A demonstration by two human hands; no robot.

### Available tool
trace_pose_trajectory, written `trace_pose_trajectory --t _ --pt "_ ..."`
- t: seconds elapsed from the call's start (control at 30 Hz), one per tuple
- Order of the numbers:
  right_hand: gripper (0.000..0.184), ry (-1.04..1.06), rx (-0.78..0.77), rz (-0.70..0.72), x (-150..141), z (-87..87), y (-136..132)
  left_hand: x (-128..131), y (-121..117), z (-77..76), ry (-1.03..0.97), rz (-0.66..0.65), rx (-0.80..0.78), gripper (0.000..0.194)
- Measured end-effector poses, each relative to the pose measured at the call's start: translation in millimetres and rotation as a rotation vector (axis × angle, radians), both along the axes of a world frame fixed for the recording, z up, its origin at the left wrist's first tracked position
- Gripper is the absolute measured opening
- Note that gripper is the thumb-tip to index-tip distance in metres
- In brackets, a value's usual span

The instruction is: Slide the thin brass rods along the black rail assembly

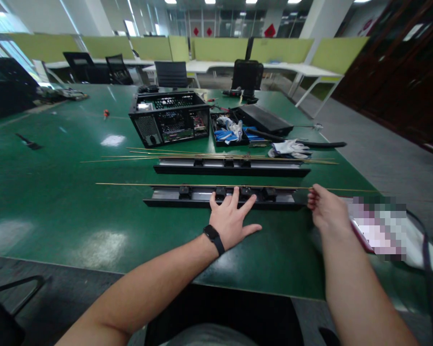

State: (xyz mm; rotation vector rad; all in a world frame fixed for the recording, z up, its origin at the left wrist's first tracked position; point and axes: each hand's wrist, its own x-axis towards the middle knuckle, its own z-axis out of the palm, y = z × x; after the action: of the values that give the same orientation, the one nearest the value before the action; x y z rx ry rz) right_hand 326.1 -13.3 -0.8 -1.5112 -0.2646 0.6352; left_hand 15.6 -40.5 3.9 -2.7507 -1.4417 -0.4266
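My left hand [231, 214], with a black watch on its wrist, lies with fingers spread over the nearer black rail [173, 203]. Its fingertips rest by the black blocks [269, 194] that sit along this rail. At the rail's right end my right hand [324, 204] pinches a long thin brass-coloured rod [130, 184]. The rod runs along the rail's far side and sticks out beyond both ends. Behind it lies a second black rail [187, 170], with several similar thin rods [119, 156] across its back.
An open computer case [169, 120] stands behind the rails. Right of it are a tray [220, 143] with blue-and-white gloves, a flat black box [263, 119] and a white glove [290, 149]. A blurred-out pinkish object [378, 228] lies at the right, by a dark strap [426, 259].
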Motion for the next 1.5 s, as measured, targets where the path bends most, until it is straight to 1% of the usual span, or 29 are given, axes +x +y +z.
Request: trace_pose_trajectory --t 0.03,0.17,0.23,0.3,0.4,0.47,0.6,0.73,0.87,0.93,1.17,1.33,1.5 --pt "0.02 -0.033 -0.004 0.046 -0.6 -3.2 0.2 0.0 0.1 0.0 0.001 0.001 0.0 0.084" --pt "0.034 -0.141 -0.001 0.203 -2.6 -12.2 -1.3 0.0 0.4 0.5 0.004 0.006 -0.004 0.084" --pt "0.036 -0.167 0.0 0.24 -3.8 -13.5 -2.3 0.0 0.2 0.9 0.005 0.006 -0.005 0.084" --pt "0.036 -0.179 -0.01 0.246 -5.5 -13.0 -3.0 0.0 0.1 1.4 0.005 0.004 -0.005 0.084" --pt "0.034 -0.184 -0.019 0.237 -8.5 -10.4 -3.4 -0.3 0.1 1.9 0.004 0.003 -0.01 0.084" --pt "0.03 -0.177 -0.019 0.225 -10.3 -8.2 -3.0 -0.6 0.2 1.8 -0.001 0.0 -0.007 0.083" --pt "0.02 -0.109 -0.011 0.14 -10.1 -3.9 -1.1 -0.7 0.1 0.8 0.0 0.004 -0.002 0.084" --pt "0.024 -0.022 -0.006 0.038 -5.0 -1.1 1.0 -0.2 -0.4 0.6 0.014 0.011 -0.01 0.084" --pt "0.021 0.012 0.004 -0.01 -1.0 0.1 1.6 -0.3 -0.7 1.6 0.016 0.01 -0.009 0.084" --pt "0.023 0.024 0.013 -0.03 0.4 1.4 1.4 -0.5 -0.7 1.9 0.017 0.008 -0.015 0.084" --pt "0.025 0.071 0.004 -0.105 2.4 12.4 -1.8 -1.2 0.0 1.1 0.004 -0.003 -0.01 0.083" --pt "0.03 0.059 -0.025 -0.066 -5.4 16.5 -2.9 -2.2 0.2 1.1 0.006 -0.008 -0.007 0.083" --pt "0.027 0.02 -0.048 -0.03 -10.6 12.5 -2.9 -2.1 -0.2 -0.4 0.004 -0.013 0.01 0.082"
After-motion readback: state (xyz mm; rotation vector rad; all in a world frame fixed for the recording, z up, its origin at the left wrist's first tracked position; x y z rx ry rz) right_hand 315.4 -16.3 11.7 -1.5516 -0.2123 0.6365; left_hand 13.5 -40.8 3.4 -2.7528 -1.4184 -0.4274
